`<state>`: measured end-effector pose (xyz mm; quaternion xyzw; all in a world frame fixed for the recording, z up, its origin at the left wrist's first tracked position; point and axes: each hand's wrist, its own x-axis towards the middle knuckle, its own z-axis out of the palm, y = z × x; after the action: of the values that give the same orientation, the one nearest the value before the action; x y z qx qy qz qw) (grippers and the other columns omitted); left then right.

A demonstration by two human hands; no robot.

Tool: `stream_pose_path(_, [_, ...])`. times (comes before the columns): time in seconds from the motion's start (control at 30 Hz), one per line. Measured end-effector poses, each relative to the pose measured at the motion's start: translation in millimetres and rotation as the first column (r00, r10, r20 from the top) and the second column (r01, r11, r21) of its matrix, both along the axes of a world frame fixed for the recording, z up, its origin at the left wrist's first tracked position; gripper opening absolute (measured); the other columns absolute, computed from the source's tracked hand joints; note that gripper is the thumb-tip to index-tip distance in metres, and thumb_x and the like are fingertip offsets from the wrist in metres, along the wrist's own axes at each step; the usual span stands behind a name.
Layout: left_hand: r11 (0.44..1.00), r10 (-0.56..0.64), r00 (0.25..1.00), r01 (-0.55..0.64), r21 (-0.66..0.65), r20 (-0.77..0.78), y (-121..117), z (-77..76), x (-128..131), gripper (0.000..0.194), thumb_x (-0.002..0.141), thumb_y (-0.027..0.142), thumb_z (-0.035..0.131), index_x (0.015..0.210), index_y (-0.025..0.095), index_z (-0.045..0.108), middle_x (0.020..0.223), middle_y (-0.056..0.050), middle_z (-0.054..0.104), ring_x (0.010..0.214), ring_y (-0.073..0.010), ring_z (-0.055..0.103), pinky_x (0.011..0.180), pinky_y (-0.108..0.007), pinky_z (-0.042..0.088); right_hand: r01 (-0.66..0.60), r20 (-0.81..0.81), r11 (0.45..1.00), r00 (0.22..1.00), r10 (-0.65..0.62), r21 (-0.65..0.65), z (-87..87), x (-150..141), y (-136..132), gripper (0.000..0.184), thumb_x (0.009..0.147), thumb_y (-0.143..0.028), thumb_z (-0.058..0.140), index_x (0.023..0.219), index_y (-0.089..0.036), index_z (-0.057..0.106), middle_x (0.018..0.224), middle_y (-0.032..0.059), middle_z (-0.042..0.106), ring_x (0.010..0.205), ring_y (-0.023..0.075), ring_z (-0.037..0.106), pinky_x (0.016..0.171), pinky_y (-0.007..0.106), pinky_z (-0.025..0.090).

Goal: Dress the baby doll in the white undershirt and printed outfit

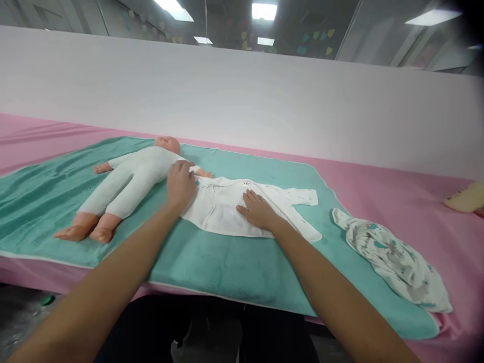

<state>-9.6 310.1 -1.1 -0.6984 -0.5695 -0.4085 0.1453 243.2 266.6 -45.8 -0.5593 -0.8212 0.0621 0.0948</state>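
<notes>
A baby doll (128, 184) in a pale one-piece lies on its back on a teal towel (227, 262), head toward the far wall. Beside it, to the right, a white baby garment (223, 201) is spread flat on the towel. My left hand (180, 184) rests on the garment's left edge, next to the doll's arm, fingers curled over the cloth. My right hand (259, 209) lies flat on the middle of the garment, fingers stretched out.
A crumpled patterned cloth (393, 259) lies at the towel's right end. The towel covers a pink sheeted surface (416, 196) backed by a white wall. A yellowish object (467, 197) sits at the far right. The near edge drops to a dark floor.
</notes>
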Motion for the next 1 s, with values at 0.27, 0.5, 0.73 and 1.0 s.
stream_pose_path(0.27, [0.796,-0.525,0.798,0.337,-0.503,-0.296,-9.3,-35.1,73.9,0.039,0.092,0.033,0.029,0.120,0.017,0.051,0.134,-0.008,0.047,0.124,-0.0220,0.040,0.104,-0.039,0.029,0.051,-0.039,0.998,0.998,-0.050,0.029,-2.7,3.2,12.1,0.074,0.088,-0.062,0.014,0.140,-0.011,0.026,0.149,0.0121,0.019,0.137,0.0240,0.014,0.110,0.039,0.013])
stream_pose_path(0.5, [0.732,-0.546,0.781,0.271,-0.625,-0.302,-20.1,-38.3,57.2,0.059,0.091,0.050,0.020,0.138,0.018,0.031,0.148,-0.010,0.022,0.137,-0.0266,0.017,0.108,-0.053,0.012,0.200,-0.020,0.979,0.980,-0.199,0.031,-4.1,22.5,23.9,0.069,0.091,-0.053,0.019,0.137,-0.003,0.029,0.146,0.0185,0.024,0.137,0.0244,0.018,0.110,0.040,0.017])
stream_pose_path(0.73, [0.542,-0.697,0.716,0.484,-0.687,-0.045,-57.9,3.3,-3.9,0.049,0.088,0.052,0.035,0.128,0.026,0.046,0.136,-0.003,0.046,0.124,-0.0222,0.042,0.104,-0.039,0.032,-0.229,-0.287,0.953,0.943,0.168,-0.196,24.0,-4.3,-20.7,0.058,0.087,-0.055,0.038,0.137,-0.027,0.035,0.147,0.0022,0.028,0.135,0.0222,0.025,0.111,0.042,0.021])
stream_pose_path(1.0, [0.921,0.076,0.988,-0.019,-0.388,0.132,12.5,36.7,-189.3,0.057,0.080,0.051,0.047,0.123,0.013,0.050,0.127,-0.013,0.051,0.116,-0.0287,0.047,0.098,-0.043,0.037,-0.482,-0.940,0.812,0.087,-0.329,-0.329,66.4,-148.4,73.8,0.041,0.084,-0.051,0.049,0.100,-0.015,0.059,0.110,0.0116,0.061,0.108,0.0195,0.056,0.097,0.033,0.044])
